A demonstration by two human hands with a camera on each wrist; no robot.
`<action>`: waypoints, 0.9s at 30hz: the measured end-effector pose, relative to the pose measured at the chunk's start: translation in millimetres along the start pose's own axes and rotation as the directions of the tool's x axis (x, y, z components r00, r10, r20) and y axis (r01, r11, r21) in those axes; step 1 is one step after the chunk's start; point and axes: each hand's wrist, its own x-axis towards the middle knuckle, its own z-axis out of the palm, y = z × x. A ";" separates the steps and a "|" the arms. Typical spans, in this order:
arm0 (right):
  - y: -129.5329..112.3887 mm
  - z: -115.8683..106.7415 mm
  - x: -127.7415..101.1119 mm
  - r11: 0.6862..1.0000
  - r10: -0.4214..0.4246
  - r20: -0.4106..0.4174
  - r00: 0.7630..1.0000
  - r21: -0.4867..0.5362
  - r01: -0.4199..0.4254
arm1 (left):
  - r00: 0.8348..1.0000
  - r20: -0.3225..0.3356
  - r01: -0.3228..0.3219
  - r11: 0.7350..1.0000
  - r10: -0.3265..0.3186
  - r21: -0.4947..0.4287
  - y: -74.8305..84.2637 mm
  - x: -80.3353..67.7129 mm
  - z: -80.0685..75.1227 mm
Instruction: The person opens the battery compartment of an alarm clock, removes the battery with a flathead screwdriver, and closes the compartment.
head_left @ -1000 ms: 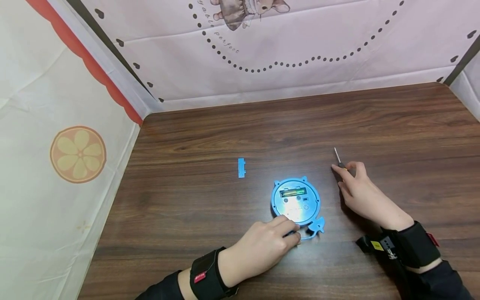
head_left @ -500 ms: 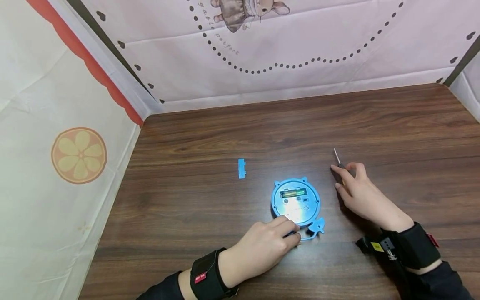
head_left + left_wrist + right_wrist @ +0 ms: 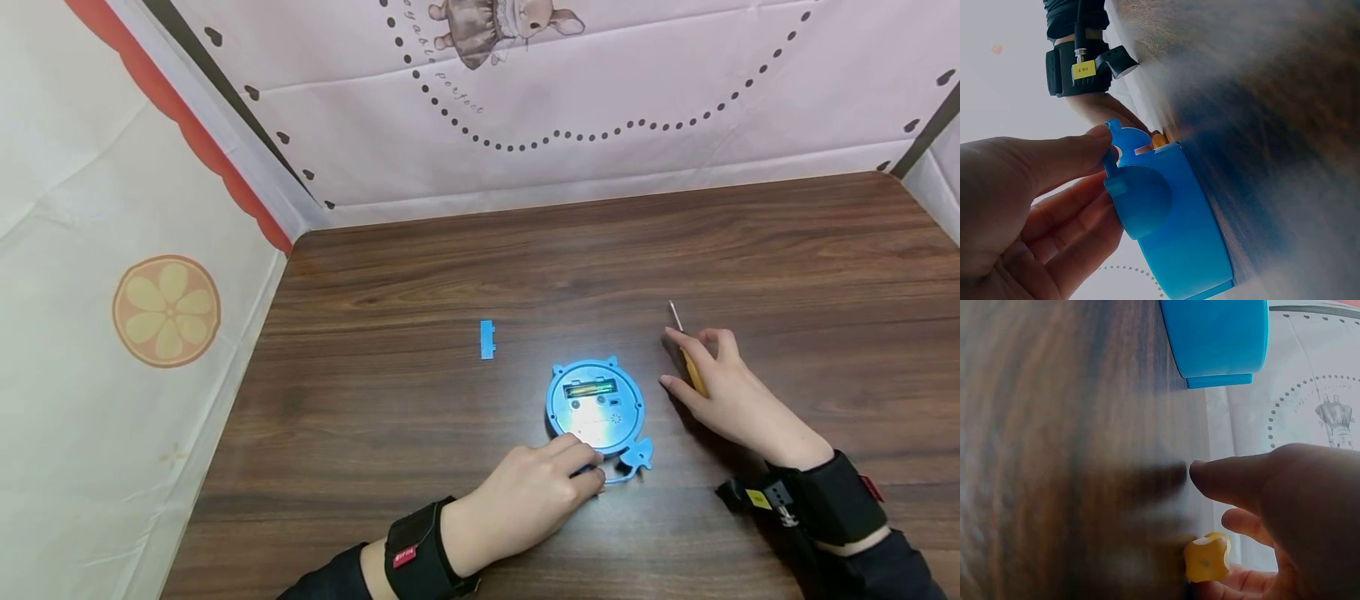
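Blue toy (image 3: 596,406), mid-desk: my left hand (image 3: 525,500) pinches its tail loop; right hand (image 3: 723,387) loosely cups yellow screwdriver (image 3: 688,360); steady both.

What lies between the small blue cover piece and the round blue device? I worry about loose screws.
Nothing: in the head view only bare wooden table separates the cover piece from the device.

Black sleeves, black wrist straps: red tag on left hand (image 3: 525,500), yellow on right hand (image 3: 731,396).
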 end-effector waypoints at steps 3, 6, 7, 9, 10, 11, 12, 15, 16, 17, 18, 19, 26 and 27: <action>0.2 -0.3 0.4 1.000 0.005 -0.004 1.000 -0.002 -0.005 | 1.000 0.005 0.001 1.000 -0.001 -0.003 -0.2 0.6 -0.6; 1.2 -2.5 0.2 1.000 0.005 -0.001 1.000 0.019 -0.005 | 1.000 -0.002 0.000 1.000 0.000 0.002 -0.4 0.7 -0.8; 2.0 -3.7 -0.1 1.000 0.004 -0.001 1.000 0.028 -0.004 | 1.000 -0.006 -0.002 1.000 0.002 0.006 -0.5 0.7 -0.8; 3.7 -6.2 -1.0 0.999 0.001 -0.003 1.000 0.045 -0.001 | 1.000 -0.014 -0.005 1.000 0.005 0.014 -0.6 0.6 -0.7; 4.7 -7.2 -1.5 0.999 -0.001 -0.006 1.000 0.053 0.001 | 1.000 -0.016 -0.005 1.000 0.006 0.015 -0.6 0.4 -0.6; 5.4 -7.9 -1.8 0.998 0.000 -0.011 1.000 0.055 0.001 | 1.000 -0.019 -0.006 1.000 0.006 0.015 -0.6 0.3 -0.4; 6.0 -8.6 -2.2 0.999 -0.002 -0.017 1.000 0.053 0.003 | 1.000 -0.020 -0.005 1.000 0.005 0.014 -0.6 0.2 -0.4; 6.4 -10.5 -3.0 0.999 -0.019 -0.050 0.999 0.038 0.021 | 1.000 -0.021 -0.005 1.000 0.005 0.012 -0.5 1.0 -1.4; 6.6 -10.5 -3.2 0.999 -0.032 -0.067 0.997 0.026 0.034 | 1.000 -0.022 -0.003 1.000 0.003 0.009 -0.3 1.1 -1.5; 6.2 -10.8 -3.4 0.999 -0.049 -0.085 0.995 0.018 0.051 | 1.000 -0.024 -0.003 1.000 0.003 0.010 -0.2 1.4 -1.5; 5.7 -11.0 -3.7 0.997 -0.072 -0.107 0.992 0.008 0.073 | 1.000 -0.027 -0.004 1.000 0.004 0.012 -0.1 1.8 -1.7; 4.9 -10.8 -3.7 0.995 -0.096 -0.131 0.987 -0.006 0.096 | 1.000 -0.028 -0.004 1.000 0.004 0.011 0.1 1.8 -1.6; -19.0 -9.4 -1.3 0.965 -0.260 -0.262 0.929 -0.081 0.248 | 1.000 -0.032 0.001 1.000 -0.001 -0.004 1.4 0.6 -0.8; -23.9 -8.6 -0.7 0.957 -0.290 -0.271 0.918 -0.092 0.276 | 1.000 -0.032 0.001 1.000 -0.001 -0.003 1.5 0.6 -0.8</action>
